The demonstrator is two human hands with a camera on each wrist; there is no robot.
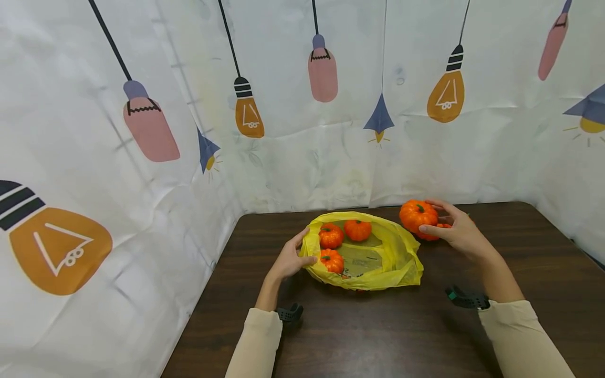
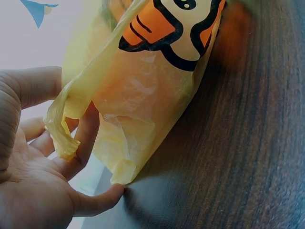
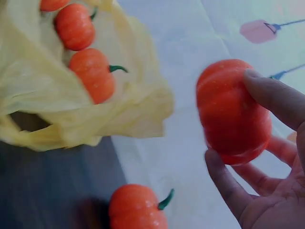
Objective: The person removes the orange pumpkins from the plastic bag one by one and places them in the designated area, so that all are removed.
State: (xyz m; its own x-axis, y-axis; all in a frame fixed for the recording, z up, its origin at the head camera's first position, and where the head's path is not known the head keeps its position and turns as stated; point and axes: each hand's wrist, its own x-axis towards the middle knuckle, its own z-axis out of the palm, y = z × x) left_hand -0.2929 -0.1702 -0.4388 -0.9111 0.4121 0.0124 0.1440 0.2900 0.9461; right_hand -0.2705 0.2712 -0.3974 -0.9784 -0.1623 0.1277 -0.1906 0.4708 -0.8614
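Observation:
A yellow plastic bag (image 1: 397, 254) lies with its mouth spread wide on the table, holding three small orange pumpkins, among them a front one (image 1: 332, 261) by the left rim. My left hand (image 1: 288, 260) holds that left rim; the left wrist view shows fingers (image 2: 88, 136) at the bag's handle and a cartoon print on its side. To the right of the bag, my right hand (image 1: 458, 231) grips a larger-looking pumpkin (image 3: 233, 109) between thumb and fingers, raised off the table. Partly hidden behind that hand, another pumpkin (image 3: 136, 210) with a green stem rests on the table.
The dark wood-grain table (image 1: 359, 331) runs up to a white hanging sheet (image 1: 293, 173) printed with lamps, which borders it at the back and left. Black bands (image 1: 465, 299) sit around both wrists.

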